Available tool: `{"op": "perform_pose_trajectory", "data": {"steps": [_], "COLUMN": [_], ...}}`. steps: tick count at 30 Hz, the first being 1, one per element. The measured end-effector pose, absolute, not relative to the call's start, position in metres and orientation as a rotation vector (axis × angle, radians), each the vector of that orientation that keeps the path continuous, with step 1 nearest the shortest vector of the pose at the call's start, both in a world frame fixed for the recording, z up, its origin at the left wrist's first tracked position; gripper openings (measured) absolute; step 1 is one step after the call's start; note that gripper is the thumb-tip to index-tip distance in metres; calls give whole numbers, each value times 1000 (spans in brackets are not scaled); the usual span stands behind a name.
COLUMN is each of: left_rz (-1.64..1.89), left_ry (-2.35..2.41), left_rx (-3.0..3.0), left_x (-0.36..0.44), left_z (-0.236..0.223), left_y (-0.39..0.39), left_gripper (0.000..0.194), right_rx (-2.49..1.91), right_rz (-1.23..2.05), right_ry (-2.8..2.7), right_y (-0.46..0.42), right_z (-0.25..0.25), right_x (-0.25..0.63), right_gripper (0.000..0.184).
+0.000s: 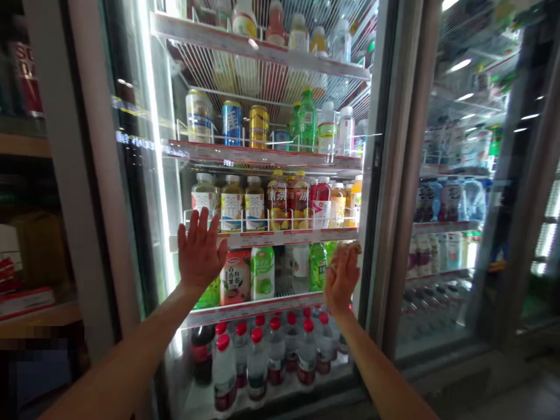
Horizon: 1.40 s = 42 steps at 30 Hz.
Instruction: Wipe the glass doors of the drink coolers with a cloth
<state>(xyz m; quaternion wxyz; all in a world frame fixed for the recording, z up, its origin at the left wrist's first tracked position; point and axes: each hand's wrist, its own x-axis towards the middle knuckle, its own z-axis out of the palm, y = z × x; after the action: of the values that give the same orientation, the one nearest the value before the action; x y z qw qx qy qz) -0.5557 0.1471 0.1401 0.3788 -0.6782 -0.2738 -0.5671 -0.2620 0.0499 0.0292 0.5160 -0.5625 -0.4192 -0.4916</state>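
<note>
Shop: lit drinks cooler (400, 175), rows of bottles (256, 361), shelf-edge label strips (289, 237), second stocked cooler (441, 363) alongside.

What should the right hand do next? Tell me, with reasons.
Perhaps slide the right hand leftward along the glass: it holds what looks like a crumpled cloth near the glass's right edge, and most of the glass lies to its left.

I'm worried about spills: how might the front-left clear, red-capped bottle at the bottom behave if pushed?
The clear bottle looks tall and narrow, so a push near its red cap could tip it. Its smooth, rounded body would probably roll once down.
</note>
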Motion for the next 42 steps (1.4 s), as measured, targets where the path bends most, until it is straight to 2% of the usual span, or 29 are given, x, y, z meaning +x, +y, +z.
{"op": "perform_pose_trajectory", "data": {"steps": [5, 11, 13, 16, 19, 26, 32, 38, 42], "left_rz": [-1429, -1247, -1231, -1251, -1231, -1213, -1219, -1180, -1141], "left_ry": [-690, -740, -784, -853, -859, -937, -961, -978, -1075], "left_rx": [-1779, -1943, -1953, -1932, -1923, -1946, -1934, -1922, -1913], "left_x": [-561, -577, -575, -571, -572, -568, -565, -565, -560], "left_z": [137, 78, 58, 44, 40, 26, 23, 21, 21], "left_y": [143, 116, 109, 106, 107, 104, 104, 101, 95], "left_gripper": [68, 71, 72, 73, 72, 74, 73, 65, 60], "right_rx": [-1225, -1518, -1507, -1379, -1300, -1502, -1402, -1575, -1482], "right_rz": [-1248, -1100, -1082, -1147, -1202, -1120, -1195, -1141, -1098], "right_ry": [-1578, -895, -962, -1429, -1642, -996, -1583, -992, -1180], "right_y": [50, 37, 38, 42, 41, 34, 27, 12, 23], "right_z": [21, 18, 10, -8, -20, -24, -52, -57, -53], "right_x": [-303, -238, -250, -292, -306, -259, -284, -215, -254], "right_gripper": [50, 57, 58, 58, 57, 63, 59, 63, 65]}}
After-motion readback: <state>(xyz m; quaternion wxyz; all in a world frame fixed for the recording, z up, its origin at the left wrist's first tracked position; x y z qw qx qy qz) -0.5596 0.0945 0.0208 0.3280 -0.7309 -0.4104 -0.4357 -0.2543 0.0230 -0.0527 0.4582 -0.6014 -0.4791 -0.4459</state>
